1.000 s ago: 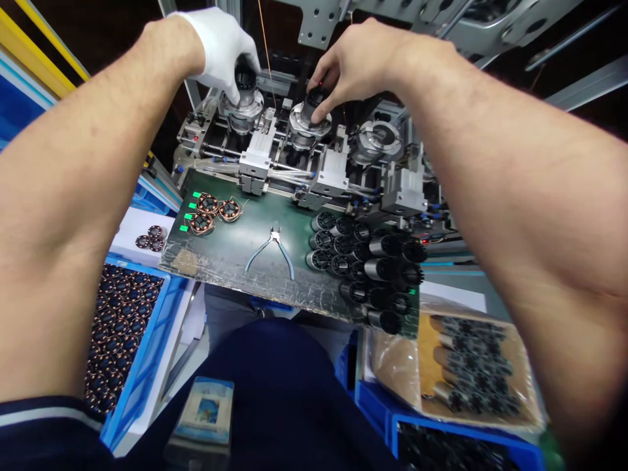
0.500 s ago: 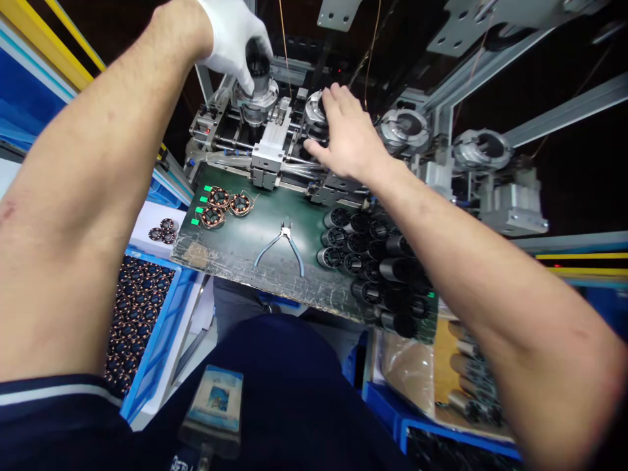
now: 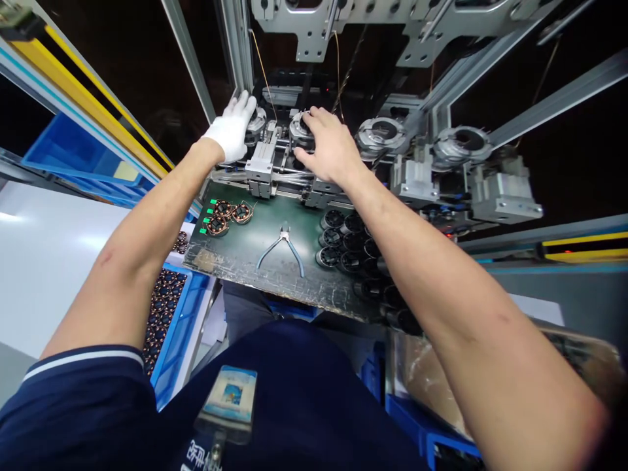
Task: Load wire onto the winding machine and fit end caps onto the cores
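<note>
My left hand [image 3: 231,129], in a white glove, lies with its fingers stretched out on the leftmost round metal holder [image 3: 257,124] of a machine. My right hand [image 3: 331,145] is bare, thumb apart from the fingers, and rests over the second holder [image 3: 298,131]. Its palm covers much of that holder. Neither hand visibly grips anything. On the green worktop [image 3: 265,216] below lie copper-wound stators [image 3: 216,226] and a pair of blue-handled cutting pliers [image 3: 284,237] with its handles spread. Dark cylindrical cores [image 3: 330,256] stand grouped under my right forearm, which hides some of them.
Two more round holders [image 3: 381,134] continue the row to the right. Thin copper wires [image 3: 337,72] hang from the metal plate [image 3: 314,46] overhead. A blue crate [image 3: 184,327] of wound stators stands at lower left. Metal frame posts [image 3: 189,59] flank the machine.
My left hand has let go of the dark cylinder at the leftmost holder and now lies flattened there. My right hand stays over the second holder. The camera view has shifted.
</note>
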{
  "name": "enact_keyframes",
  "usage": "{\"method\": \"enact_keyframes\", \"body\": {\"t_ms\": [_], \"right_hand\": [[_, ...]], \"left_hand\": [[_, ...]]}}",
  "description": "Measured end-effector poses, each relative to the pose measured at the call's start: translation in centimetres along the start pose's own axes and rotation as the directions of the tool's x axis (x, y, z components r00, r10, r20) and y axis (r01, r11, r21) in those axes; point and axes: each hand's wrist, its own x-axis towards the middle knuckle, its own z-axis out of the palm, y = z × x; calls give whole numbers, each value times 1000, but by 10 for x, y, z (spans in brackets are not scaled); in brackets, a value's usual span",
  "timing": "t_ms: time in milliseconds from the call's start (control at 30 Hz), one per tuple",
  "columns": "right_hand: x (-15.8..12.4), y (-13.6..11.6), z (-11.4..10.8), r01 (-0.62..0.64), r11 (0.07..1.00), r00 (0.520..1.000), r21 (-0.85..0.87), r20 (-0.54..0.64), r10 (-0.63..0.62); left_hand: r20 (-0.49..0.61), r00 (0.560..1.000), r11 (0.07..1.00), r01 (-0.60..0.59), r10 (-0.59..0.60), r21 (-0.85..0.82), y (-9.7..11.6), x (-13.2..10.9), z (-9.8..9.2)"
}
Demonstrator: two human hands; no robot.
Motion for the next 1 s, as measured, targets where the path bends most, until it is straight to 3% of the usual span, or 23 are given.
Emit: {"method": "enact_keyframes", "body": {"t_ms": [100,167,200,267,333,433,467,567,667,767,900,1000], "right_hand": [[5,-10,-3,-42,999,999,-28,14,43],[4,-23,-15,-66,996,998,-60,-5,66],[-1,-29,-23,-67,995,998,-79,-25,65],[-26,-43,-42,-55,992,996,-116,-69,47],[-72,-56,-61,-55,986,995,-155,-95,40],[-168,-67,-81,-105,961,993,-254,-70,90],[-199,-68,-84,-107,948,994,-300,-35,101],[-264,-65,-82,-31,897,986,-441,136,101],[-278,-65,-67,65,848,961,-526,263,89],[-268,-66,-55,112,830,944,-546,319,82],[-272,-69,-66,108,877,955,-468,292,39],[-280,-71,-95,3,959,978,-283,200,56]], "left_hand": [[15,1000,1000,9,-9,3,-7,7,-1],[31,997,996,70,-71,57,-1,4,-7],[-17,996,994,85,-84,66,6,-2,-11],[-231,972,998,60,-54,17,25,-28,-14],[-448,893,997,-61,35,-43,49,-73,-8],[-405,872,958,-281,276,48,89,-157,30],[-324,881,938,-341,344,69,103,-181,49],[-173,900,916,-398,399,43,142,-222,113],[-97,892,897,-438,442,60,166,-220,161],[-56,874,873,-476,483,103,174,-207,180],[-75,870,872,-480,488,96,172,-213,172],[-158,951,946,-289,266,-147,169,-225,145]]}}
